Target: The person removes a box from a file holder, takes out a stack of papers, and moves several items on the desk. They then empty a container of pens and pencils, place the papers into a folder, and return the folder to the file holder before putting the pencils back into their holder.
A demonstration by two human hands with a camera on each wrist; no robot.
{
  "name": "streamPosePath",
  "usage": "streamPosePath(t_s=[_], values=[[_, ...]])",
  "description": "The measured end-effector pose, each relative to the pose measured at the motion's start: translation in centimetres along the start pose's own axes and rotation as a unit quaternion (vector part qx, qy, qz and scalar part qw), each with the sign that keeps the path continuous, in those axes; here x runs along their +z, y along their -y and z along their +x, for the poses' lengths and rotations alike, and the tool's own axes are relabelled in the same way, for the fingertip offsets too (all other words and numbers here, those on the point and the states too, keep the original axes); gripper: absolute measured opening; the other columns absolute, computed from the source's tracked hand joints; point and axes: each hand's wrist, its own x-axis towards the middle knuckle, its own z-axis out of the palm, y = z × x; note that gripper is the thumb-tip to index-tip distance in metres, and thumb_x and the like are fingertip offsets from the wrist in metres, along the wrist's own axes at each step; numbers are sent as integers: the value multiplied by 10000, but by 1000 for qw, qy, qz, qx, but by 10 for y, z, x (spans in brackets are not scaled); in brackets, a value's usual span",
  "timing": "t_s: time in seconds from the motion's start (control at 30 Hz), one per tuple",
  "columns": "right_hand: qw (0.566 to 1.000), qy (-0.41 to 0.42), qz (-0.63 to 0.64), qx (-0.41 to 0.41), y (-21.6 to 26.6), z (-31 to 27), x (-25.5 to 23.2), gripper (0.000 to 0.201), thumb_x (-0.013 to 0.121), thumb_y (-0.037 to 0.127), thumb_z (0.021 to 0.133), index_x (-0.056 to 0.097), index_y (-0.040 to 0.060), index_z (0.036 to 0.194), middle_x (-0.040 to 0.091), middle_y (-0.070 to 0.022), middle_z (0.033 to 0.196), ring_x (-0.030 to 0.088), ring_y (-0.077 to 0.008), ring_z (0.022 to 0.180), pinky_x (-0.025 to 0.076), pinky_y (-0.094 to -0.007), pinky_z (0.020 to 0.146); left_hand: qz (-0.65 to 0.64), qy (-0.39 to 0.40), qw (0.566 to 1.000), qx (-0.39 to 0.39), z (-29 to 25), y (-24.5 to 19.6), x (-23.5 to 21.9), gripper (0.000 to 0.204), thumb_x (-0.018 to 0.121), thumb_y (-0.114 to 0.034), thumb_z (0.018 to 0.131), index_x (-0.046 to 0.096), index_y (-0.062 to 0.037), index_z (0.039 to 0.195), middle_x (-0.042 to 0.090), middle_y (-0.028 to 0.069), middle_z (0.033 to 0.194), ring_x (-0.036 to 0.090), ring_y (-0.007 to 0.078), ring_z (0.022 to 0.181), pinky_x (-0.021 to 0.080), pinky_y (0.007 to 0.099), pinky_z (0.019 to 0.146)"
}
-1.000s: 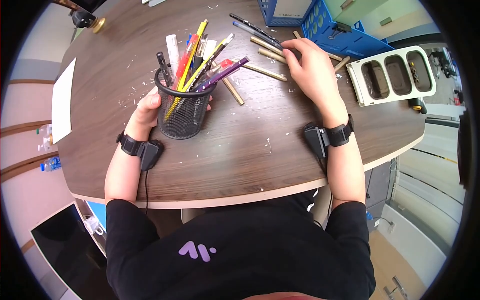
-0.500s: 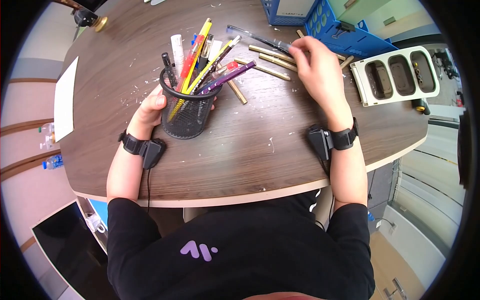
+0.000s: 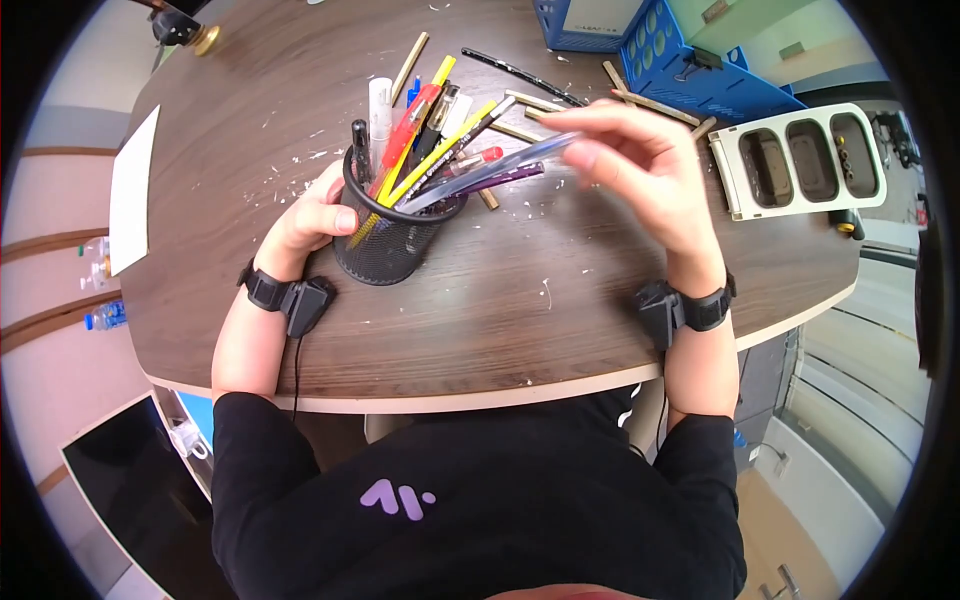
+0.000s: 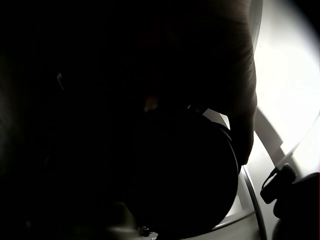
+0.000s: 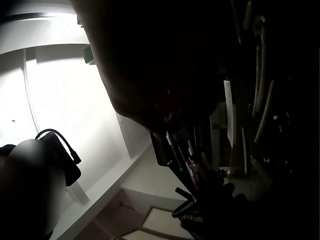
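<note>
My left hand grips a black mesh pen cup, its thumb near the rim. The cup leans and holds several pens and pencils, among them a yellow pencil, a red pen, a white marker and a purple pencil. From the right, my right hand pinches one end of a clear bluish pen between thumb and fingers. Slanting over the purple pencil, the pen has its lower end inside the cup's rim. Both wrist views are very dark.
Behind the right hand lie a black speckled pencil and several gold-coloured sticks. A blue file holder and a white three-compartment tray stand at the right. White paper lies at the left; small white scraps dot the desk.
My right hand has lifted the clear bluish pen from beside the black pencil and brought it left and nearer to the cup. The cup has shifted slightly right and now tilts.
</note>
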Motion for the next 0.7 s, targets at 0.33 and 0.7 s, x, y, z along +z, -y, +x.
streamPosePath(t_s=[0.33,0.7], values=[[905,-152,-393,56,-38,11,-27,202,671,173,911,730,37,1049,735,-106,924,677,-199,764,532,-313,738,-81,30,996,-21,5,-3,-3,1165,844,-571,631,339,16,1501,554,323,1308,604,423,1182,488,511,1029],[830,-168,-529,50,-48,15,-23,174,631,213,921,693,68,994,701,-107,907,683,-326,849,544,-424,745,-10,-4,1000,4,2,6,-13,1140,844,-521,640,340,38,1497,554,316,1315,597,416,1198,477,518,1043]])
